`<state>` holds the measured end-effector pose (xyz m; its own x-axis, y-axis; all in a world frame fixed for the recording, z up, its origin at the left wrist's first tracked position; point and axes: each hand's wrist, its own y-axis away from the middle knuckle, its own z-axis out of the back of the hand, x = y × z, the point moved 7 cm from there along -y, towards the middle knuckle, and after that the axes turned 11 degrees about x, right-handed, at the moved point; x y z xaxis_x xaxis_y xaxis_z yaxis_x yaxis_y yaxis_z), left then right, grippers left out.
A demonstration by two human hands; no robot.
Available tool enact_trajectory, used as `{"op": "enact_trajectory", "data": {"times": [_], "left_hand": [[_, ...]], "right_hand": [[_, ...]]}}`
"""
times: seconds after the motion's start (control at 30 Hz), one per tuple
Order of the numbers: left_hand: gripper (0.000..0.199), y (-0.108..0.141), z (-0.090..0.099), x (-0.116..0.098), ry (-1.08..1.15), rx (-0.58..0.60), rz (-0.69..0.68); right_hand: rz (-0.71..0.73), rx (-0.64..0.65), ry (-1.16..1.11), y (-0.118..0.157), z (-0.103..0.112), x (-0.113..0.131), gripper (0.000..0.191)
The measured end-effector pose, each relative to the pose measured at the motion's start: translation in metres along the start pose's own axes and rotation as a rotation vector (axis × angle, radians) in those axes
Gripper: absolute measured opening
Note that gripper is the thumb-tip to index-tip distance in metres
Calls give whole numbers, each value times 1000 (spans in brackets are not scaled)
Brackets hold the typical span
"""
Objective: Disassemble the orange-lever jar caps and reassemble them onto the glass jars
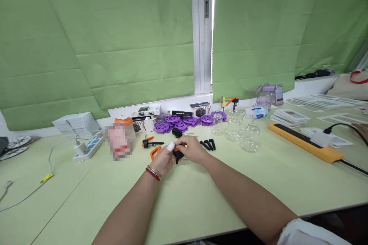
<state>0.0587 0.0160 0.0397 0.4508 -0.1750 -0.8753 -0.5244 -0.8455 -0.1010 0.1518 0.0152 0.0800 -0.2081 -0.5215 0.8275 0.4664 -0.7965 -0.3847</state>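
Observation:
Near the middle of the table my left hand (pixel 163 161) grips a small black part (pixel 178 154) with a bit of orange on it and a short stem pointing down. A white cover sits on one finger or thumb of that hand. My right hand (pixel 192 148) is closed at the top of the same part, its fingertips pinched together. Left of the hands lie a black-and-orange piece with a long stem (pixel 152 143) and an orange trigger-shaped frame (pixel 155 152). Just right are several black bent pieces (pixel 209 144). Behind the hands lies a screwdriver (pixel 177 133) with a black handle.
Purple openwork discs (pixel 184 121) lie before cup holder boxes (pixel 143 124). Clear bottles (pixel 249 143) stand to the right, one with a black-and-orange top (pixel 234 104). An orange power strip (pixel 304 141) lies farther right; a white one (pixel 90 146) lies left. Another person's hand (pixel 361 130) shows at the right edge.

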Motion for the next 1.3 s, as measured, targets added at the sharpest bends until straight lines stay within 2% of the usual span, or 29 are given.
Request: {"op": "enact_trajectory", "data": {"times": [0.13, 0.23, 0.33, 0.5, 0.6, 0.7, 0.83, 1.0, 1.1, 1.2, 1.3], "left_hand": [[28, 0, 0, -2, 59, 0, 16], [25, 0, 1, -6, 81, -10, -6], [25, 0, 0, -9, 49, 14, -38], [35, 3, -2, -10, -146, 97, -1], [40, 4, -3, -10, -345, 146, 40], [45, 5, -4, -14, -519, 155, 23], [48, 6, -8, -14, -592, 182, 40], [46, 5, 0, -9, -542, 158, 51], [41, 3, 5, -8, -548, 125, 57], [33, 3, 9, -14, -556, 44, 40], [28, 3, 15, -20, -519, -79, 32]], "right_hand": [[154, 78, 237, 1, 0, 18, 11], [193, 159, 402, 2, -4, 23, 33], [197, 171, 491, 3, -6, 24, 37], [188, 225, 473, 2, -3, 25, 23], [202, 289, 424, 3, -2, 28, 29], [225, 335, 409, 4, -3, 31, 32], [249, 360, 451, 5, -6, 32, 26], [236, 336, 542, 3, -7, 23, 21], [229, 290, 561, 3, -3, 22, 27], [206, 147, 509, 1, 15, 23, 30], [72, -72, 443, 0, 49, 15, 20]]}}
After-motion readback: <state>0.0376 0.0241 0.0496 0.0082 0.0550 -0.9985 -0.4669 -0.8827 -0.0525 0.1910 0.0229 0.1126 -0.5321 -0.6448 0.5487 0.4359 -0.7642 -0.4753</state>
